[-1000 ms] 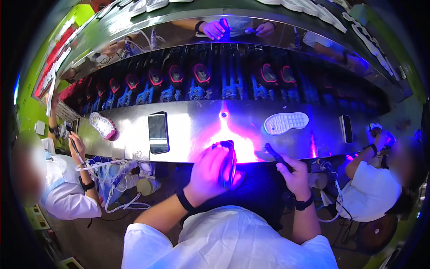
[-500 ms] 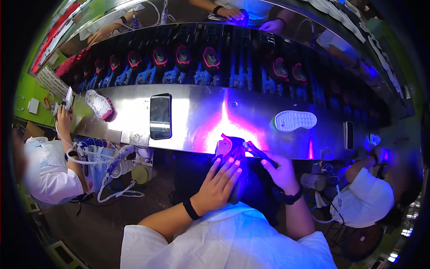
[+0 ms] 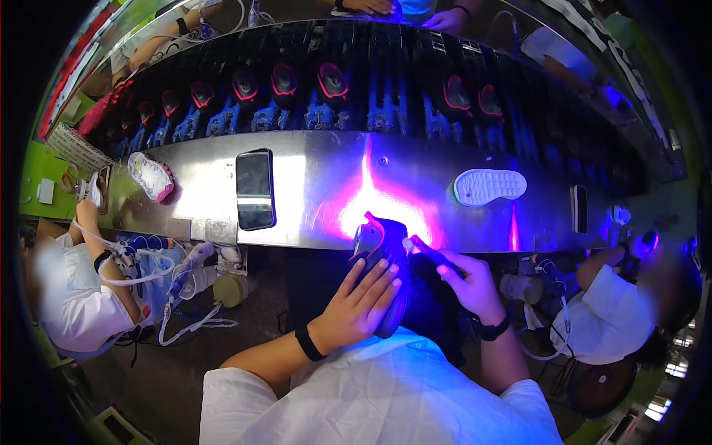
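Note:
My left hand lies over a dark shoe with a pink-lit edge, its fingers spread along the upper and gripping it. The shoe's toe-to-heel length points away from me, its far end at the bench edge. My right hand grips a slim dark-handled tool, which looks like a brush. Its pale tip is right by the shoe's right side; whether it touches I cannot tell. Purple-blue light falls over both hands and the shoe. The left thumb is hidden.
On the metal bench lie a phone, a white shoe sole, a pink-and-white shoe and another phone. Behind it, a rack line carries several dark shoes. Co-workers sit left and right.
The view has shifted slightly, and the racked shoes appear farther left and higher. The far end of my shoe shows more of its side. Both hands keep their hold, the tool still by the shoe.

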Available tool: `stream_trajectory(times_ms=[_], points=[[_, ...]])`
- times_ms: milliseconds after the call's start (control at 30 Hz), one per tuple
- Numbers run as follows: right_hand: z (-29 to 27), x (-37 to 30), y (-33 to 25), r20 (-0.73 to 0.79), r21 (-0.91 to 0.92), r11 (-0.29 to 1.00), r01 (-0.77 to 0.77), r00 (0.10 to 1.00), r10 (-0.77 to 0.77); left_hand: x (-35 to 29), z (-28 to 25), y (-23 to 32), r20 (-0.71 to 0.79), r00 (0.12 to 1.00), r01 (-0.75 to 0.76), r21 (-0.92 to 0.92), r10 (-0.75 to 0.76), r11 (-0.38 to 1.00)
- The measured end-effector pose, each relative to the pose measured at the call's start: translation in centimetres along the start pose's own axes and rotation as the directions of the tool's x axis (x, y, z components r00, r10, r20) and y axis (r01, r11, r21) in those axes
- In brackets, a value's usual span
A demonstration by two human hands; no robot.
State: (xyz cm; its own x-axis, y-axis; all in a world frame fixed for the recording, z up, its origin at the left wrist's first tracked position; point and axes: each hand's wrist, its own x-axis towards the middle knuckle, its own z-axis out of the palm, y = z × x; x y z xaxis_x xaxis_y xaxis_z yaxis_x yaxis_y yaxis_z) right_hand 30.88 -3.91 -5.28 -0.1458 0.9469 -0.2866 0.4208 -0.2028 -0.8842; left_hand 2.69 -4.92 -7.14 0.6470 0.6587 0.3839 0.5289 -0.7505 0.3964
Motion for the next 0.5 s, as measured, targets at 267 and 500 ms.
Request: stream_trajectory(times_ms=[267, 500], points=[[0.7, -4.8, 2.9, 0.062, 0.211, 0.974, -0.084, 0.995, 0.072, 1.2, -0.7, 0.7, -0.023, 1.000, -0.004, 0.003, 0.004, 1.000], [-1.3, -6.1, 1.3, 0.004, 0.261, 0.964, -0.052, 0.999, 0.053, 4.0, -1.3, 3.7, 0.019, 0.997, 0.076, 0.030, -0.077, 0.997]])
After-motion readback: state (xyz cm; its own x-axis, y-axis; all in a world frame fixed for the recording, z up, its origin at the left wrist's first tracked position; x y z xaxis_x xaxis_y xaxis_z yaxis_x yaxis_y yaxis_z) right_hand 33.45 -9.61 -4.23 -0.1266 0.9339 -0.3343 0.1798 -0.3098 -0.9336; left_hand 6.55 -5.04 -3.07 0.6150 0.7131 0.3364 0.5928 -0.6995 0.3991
